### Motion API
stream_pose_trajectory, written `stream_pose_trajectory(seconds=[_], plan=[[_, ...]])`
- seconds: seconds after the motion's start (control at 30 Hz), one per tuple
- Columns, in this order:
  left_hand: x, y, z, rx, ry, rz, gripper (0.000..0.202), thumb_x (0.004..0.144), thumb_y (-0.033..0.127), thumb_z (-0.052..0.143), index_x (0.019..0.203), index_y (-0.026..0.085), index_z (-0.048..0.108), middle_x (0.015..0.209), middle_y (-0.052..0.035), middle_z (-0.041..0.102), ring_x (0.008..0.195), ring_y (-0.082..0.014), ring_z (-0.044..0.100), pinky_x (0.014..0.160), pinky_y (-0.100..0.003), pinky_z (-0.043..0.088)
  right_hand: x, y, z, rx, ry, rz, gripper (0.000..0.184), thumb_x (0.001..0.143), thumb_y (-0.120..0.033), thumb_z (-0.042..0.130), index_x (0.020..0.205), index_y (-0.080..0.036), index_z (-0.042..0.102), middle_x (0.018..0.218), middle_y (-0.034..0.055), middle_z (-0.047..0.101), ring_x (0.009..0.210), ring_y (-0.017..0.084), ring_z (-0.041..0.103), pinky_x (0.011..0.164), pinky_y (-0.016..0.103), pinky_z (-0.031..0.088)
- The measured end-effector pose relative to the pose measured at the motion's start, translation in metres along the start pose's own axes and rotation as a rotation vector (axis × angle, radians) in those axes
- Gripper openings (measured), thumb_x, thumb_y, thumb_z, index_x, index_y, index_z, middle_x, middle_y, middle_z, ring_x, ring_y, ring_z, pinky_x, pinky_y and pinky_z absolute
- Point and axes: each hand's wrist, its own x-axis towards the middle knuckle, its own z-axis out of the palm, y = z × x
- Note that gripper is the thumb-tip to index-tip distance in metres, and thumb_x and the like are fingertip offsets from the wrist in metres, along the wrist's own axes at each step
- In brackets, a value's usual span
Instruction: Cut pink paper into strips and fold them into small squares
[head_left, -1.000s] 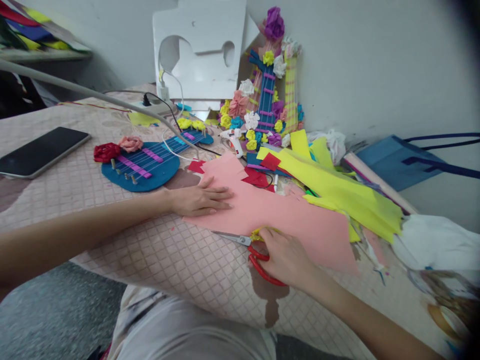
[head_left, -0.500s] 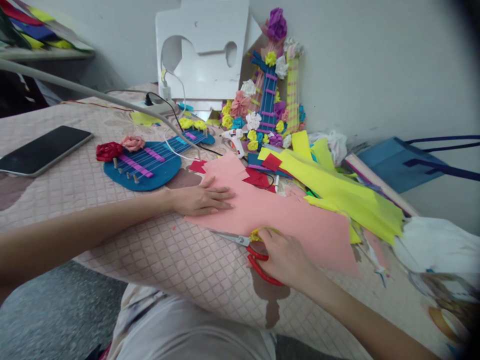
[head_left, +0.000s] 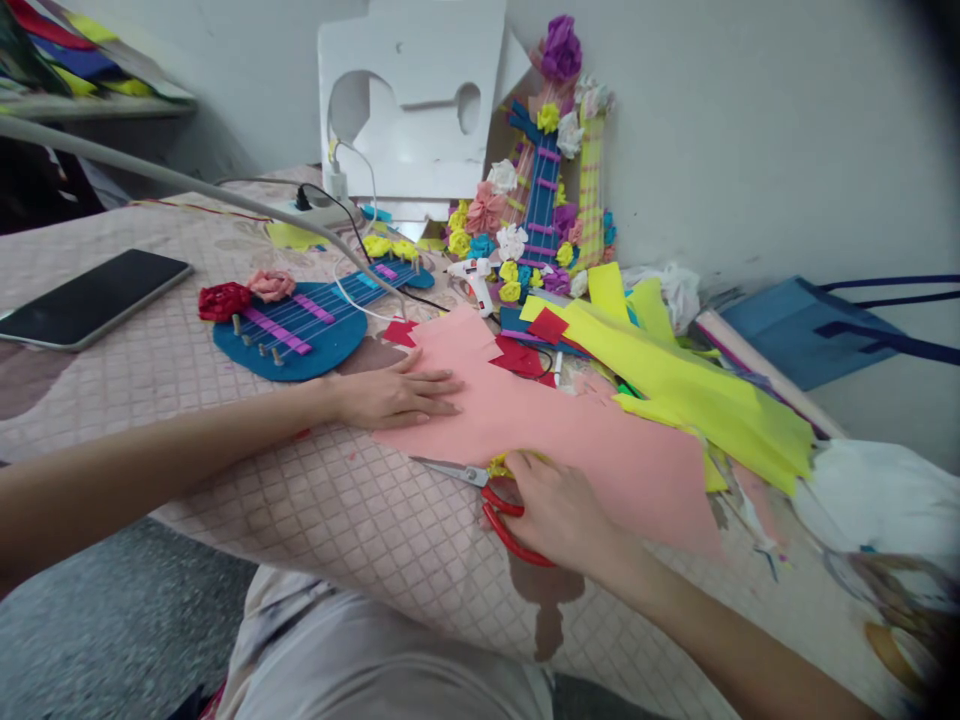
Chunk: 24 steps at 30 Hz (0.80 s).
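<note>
A pink sheet of craft paper (head_left: 592,440) lies across the middle of the table. My left hand (head_left: 401,390) rests flat on its left part, fingers stretched out and slightly apart. Held in my right hand (head_left: 559,505) is a pair of scissors (head_left: 510,525) with red and yellow handles. The blades point left along the near edge of the pink sheet and look closed or nearly so. Small red paper pieces (head_left: 521,357) lie at the sheet's far edge. Just beyond my left forearm is a blue toy guitar (head_left: 322,340) with strings and paper flowers.
A phone (head_left: 97,295) lies at the left. Yellow paper strips (head_left: 675,385) cover the right side. A white glue gun (head_left: 475,280) and decorated guitars (head_left: 541,195) stand behind, near a white foam board (head_left: 420,140). A grey bar (head_left: 187,185) crosses the upper left.
My right hand and the scissors have shifted slightly left along the sheet's near edge. My left hand stays flat on the paper. The whole view has moved a little.
</note>
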Motion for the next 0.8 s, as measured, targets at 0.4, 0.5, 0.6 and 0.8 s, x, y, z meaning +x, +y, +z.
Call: stream_pose_trajectory(seconds=[0.4, 0.5, 0.6, 0.8], plan=[[-0.002, 0.004, -0.009, -0.065, 0.017, -0.014, 0.045, 0.098, 0.033, 0.033, 0.143, 0.033, 0.031, 0.152, -0.0049, 0.024, 0.141, -0.0243, 0.020, 0.113, -0.052, -0.003, -0.002, 0.004, 0.002, -0.023, 0.043, -0.014, 0.038, 0.076, -0.049, 0.063, 0.097, -0.019, 0.053, 0.092, 0.0071, 0.067, 0.086, 0.026, 0.063, 0.065, 0.031, 0.041], [-0.006, 0.003, -0.012, -0.032, 0.010, -0.036, 0.045, 0.098, 0.032, 0.031, 0.144, 0.032, 0.030, 0.153, -0.0057, 0.022, 0.142, -0.0248, 0.018, 0.112, -0.054, -0.004, 0.001, 0.001, 0.002, -0.012, 0.040, -0.021, 0.038, 0.077, -0.049, 0.062, 0.099, -0.019, 0.052, 0.094, 0.0068, 0.067, 0.086, 0.026, 0.063, 0.065, 0.031, 0.041], [-0.008, 0.001, -0.009, -0.035, 0.017, -0.024, 0.046, 0.098, 0.032, 0.032, 0.144, 0.032, 0.029, 0.152, -0.0065, 0.025, 0.141, -0.0241, 0.021, 0.112, -0.054, -0.007, 0.004, -0.004, 0.001, -0.005, 0.035, -0.021, 0.037, 0.078, -0.047, 0.059, 0.100, -0.019, 0.052, 0.095, 0.0075, 0.067, 0.085, 0.025, 0.063, 0.065, 0.031, 0.041], [-0.009, -0.001, -0.006, -0.065, 0.030, -0.016, 0.046, 0.098, 0.031, 0.034, 0.143, 0.032, 0.030, 0.152, -0.0062, 0.025, 0.140, -0.0235, 0.024, 0.112, -0.053, -0.005, 0.008, -0.011, -0.003, -0.008, 0.012, -0.028, 0.033, 0.082, -0.045, 0.054, 0.101, -0.018, 0.053, 0.093, 0.0090, 0.067, 0.086, 0.025, 0.064, 0.065, 0.030, 0.041]])
